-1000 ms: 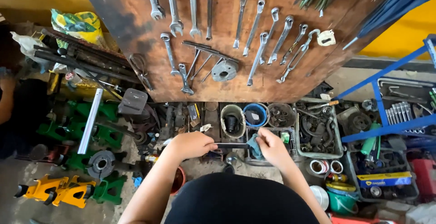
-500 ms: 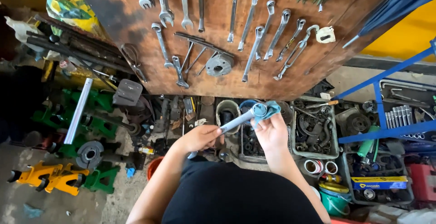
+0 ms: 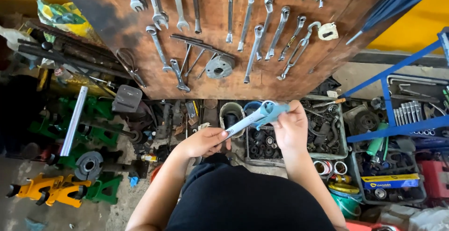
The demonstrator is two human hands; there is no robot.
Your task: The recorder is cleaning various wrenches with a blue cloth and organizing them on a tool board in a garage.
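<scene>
Fingers of left hand closed around lower shank of a combination wrench; fingers of right hand pinched on a light blue rag wrapped about the wrench's ring end. Wrench held in the air, slanted toward 2 o'clock, above the parts bins and below the wooden tool board. Progress, judged from the pose: wiping under way at the head, shank toward the left hand bare and already bright; wrench not yet hung or set down. Wrench: polished steel, slim flat shank, smooth sheen. Rag: soft cloth, crumpled. Board at 12 o'clock: worn brown timber, scuffed, hung with chrome spanners in a fan. Grey plastic bin at 3 o'clock of the right hand: dark greasy chain and bearings. Yellow jack stand at 8 o'clock: painted cast metal. Blue steel rack at 3 o'clock.
</scene>
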